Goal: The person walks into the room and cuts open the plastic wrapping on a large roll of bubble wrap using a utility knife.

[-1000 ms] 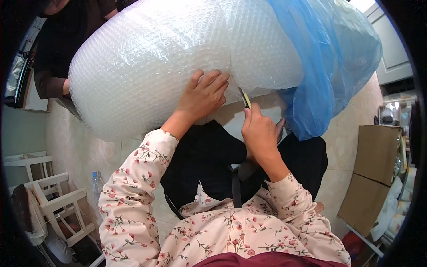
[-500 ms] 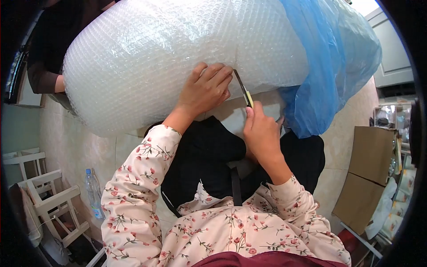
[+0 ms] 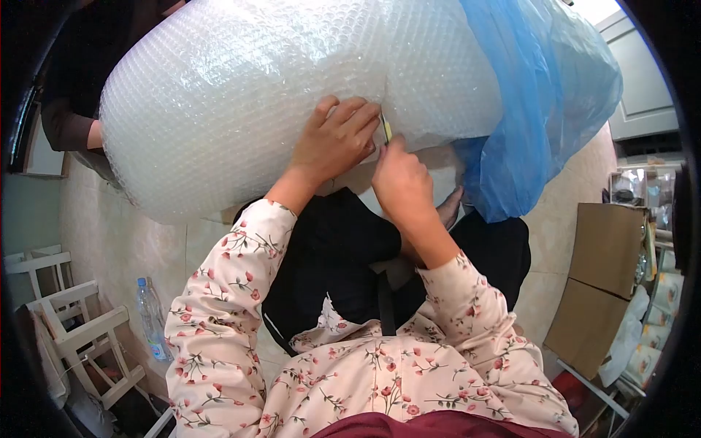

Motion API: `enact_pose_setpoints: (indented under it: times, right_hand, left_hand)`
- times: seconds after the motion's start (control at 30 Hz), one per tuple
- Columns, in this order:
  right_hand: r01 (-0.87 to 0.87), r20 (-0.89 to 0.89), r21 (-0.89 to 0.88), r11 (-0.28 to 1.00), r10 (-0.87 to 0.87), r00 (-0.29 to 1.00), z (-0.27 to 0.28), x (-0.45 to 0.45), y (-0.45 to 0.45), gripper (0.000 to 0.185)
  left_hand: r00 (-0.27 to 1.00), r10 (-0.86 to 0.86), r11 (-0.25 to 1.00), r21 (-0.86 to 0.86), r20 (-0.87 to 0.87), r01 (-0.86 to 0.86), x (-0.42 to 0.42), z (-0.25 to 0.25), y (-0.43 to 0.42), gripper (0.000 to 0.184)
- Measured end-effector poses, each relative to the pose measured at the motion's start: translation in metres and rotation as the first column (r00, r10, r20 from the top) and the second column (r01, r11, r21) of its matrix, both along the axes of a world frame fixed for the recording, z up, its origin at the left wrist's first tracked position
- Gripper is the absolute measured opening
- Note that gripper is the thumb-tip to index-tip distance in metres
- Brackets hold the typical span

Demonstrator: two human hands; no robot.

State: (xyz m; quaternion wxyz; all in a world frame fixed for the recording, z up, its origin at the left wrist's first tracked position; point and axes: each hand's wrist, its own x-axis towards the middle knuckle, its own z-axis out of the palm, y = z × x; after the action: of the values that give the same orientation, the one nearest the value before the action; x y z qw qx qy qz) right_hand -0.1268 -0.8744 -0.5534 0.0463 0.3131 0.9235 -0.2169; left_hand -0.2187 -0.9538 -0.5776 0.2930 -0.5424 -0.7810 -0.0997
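A large roll of bubble wrap (image 3: 241, 102) lies across the floor in front of me, its right end covered by a blue plastic bag (image 3: 522, 139). My left hand (image 3: 334, 137) presses on the roll's near side, its curled fingers gripping the bubble wrap. Close beside it, my right hand (image 3: 403, 179) is closed around a utility knife (image 3: 388, 131) with a yellow and black handle. The blade points away from me, against the wrap by my left fingertips; its tip is hidden there. A short vertical line in the wrap runs upward from that spot.
Another person in dark sleeves (image 3: 71, 128) is at the roll's left end. A plastic bottle (image 3: 152, 317) stands near white wooden frames (image 3: 91, 325) at left. Cardboard (image 3: 595, 281) and packaged goods (image 3: 650, 358) are at right. A pale door (image 3: 646, 77) stands behind.
My right hand has moved left and up with the knife, bringing the blade in against the wrap beside my left fingers. My left hand has barely shifted.
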Motion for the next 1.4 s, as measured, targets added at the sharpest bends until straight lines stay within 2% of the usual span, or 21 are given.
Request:
enact_pose_setpoints:
  times: [0.07,0.13,0.17,0.23,0.3,0.37,0.43,0.53,0.67,0.73,0.83,0.97,1.03,1.17,1.23,1.27,1.33,1.37,1.4]
  right_hand:
    - [0.0,0.05,-0.019,1.0,0.001,0.999,-0.005,0.0,0.004,0.023]
    - [-0.01,-0.067,-0.005,1.0,0.01,0.998,-0.019,-0.01,0.014,0.023]
    - [-0.005,-0.067,-0.005,1.0,0.004,0.998,-0.019,-0.009,0.015,0.023]
    - [-0.037,-0.026,0.018,0.999,0.038,0.999,-0.016,-0.009,0.013,0.022]
    - [-0.024,0.013,0.019,1.0,0.024,1.0,-0.007,-0.001,0.007,0.021]
    - [-0.003,0.059,0.019,1.0,0.002,0.998,-0.009,-0.004,0.008,0.02]
    - [-0.016,-0.091,0.029,0.999,0.019,0.996,-0.024,-0.014,0.017,0.018]
    - [-0.039,-0.038,0.1,0.994,0.043,0.998,-0.014,-0.015,0.013,0.017]
    - [-0.02,0.05,0.06,0.998,0.017,0.999,-0.012,-0.007,0.008,0.019]
    - [-0.068,-0.065,0.098,0.993,0.074,0.995,-0.02,-0.018,0.017,0.019]
    - [-0.074,-0.014,0.071,0.995,0.075,0.997,-0.009,-0.018,0.019,0.018]
    - [-0.044,0.069,0.08,0.996,0.038,0.997,-0.009,-0.01,0.012,0.019]
    - [-0.075,-0.066,0.064,0.995,0.079,0.995,-0.018,-0.019,0.017,0.019]
    - [-0.124,0.003,0.108,0.986,0.125,0.992,-0.007,-0.012,0.015,0.019]
    - [-0.048,0.102,0.087,0.995,0.039,0.994,0.0,-0.003,0.008,0.019]
    - [-0.049,0.108,0.078,0.996,0.04,0.993,-0.005,-0.008,0.011,0.019]
    - [-0.105,-0.069,0.095,0.99,0.112,0.991,-0.017,-0.02,0.02,0.021]
    - [-0.101,-0.072,0.095,0.99,0.108,0.992,-0.012,-0.019,0.02,0.021]
    - [-0.119,0.024,0.059,0.991,0.118,0.993,-0.003,-0.016,0.021,0.021]
  left_hand:
    - [1.0,-0.009,1.0,0.01,-0.011,0.009,0.002,-0.005,0.0,0.018]
    - [0.999,-0.047,0.999,0.011,-0.022,0.047,0.002,-0.006,0.001,0.017]
    - [0.998,-0.045,0.999,0.024,-0.042,0.046,-0.002,-0.005,0.003,0.016]
    - [0.997,-0.035,0.998,0.04,-0.062,0.038,-0.003,-0.002,0.001,0.014]
    - [0.997,-0.046,0.997,-0.064,-0.059,0.042,-0.004,0.0,0.001,0.011]
    - [0.997,-0.045,0.998,-0.052,-0.057,0.042,-0.002,-0.006,0.001,0.01]
    - [0.997,-0.063,0.997,-0.046,-0.047,0.061,0.001,-0.009,0.001,0.009]
    - [0.997,-0.042,0.998,-0.05,-0.071,0.039,0.0,-0.004,0.001,0.007]
    - [0.997,-0.036,0.998,-0.053,-0.063,0.032,0.002,-0.008,0.0,0.007]
    - [0.997,-0.062,0.997,-0.058,-0.054,0.059,0.005,-0.01,-0.001,0.007]
    - [0.996,-0.048,0.999,0.001,-0.074,0.048,-0.002,-0.006,0.002,0.012]
    - [0.998,-0.049,0.998,-0.037,-0.032,0.047,0.004,-0.009,-0.001,0.012]
    - [0.997,-0.067,0.997,-0.038,-0.032,0.066,0.005,-0.012,-0.004,0.012]
    - [0.999,-0.045,0.999,-0.007,-0.031,0.044,0.0,-0.01,-0.001,0.011]
    - [0.999,-0.037,0.999,-0.02,-0.006,0.037,0.001,-0.011,-0.001,0.011]
    - [0.999,-0.043,0.999,-0.016,-0.015,0.043,0.003,-0.011,-0.002,0.011]
    - [0.998,-0.061,0.998,-0.023,-0.021,0.061,0.005,-0.011,-0.004,0.011]
    - [0.998,-0.059,0.998,-0.001,-0.018,0.059,0.002,-0.011,-0.002,0.011]
    - [0.998,-0.057,0.998,0.025,-0.013,0.057,0.0,-0.01,-0.001,0.011]
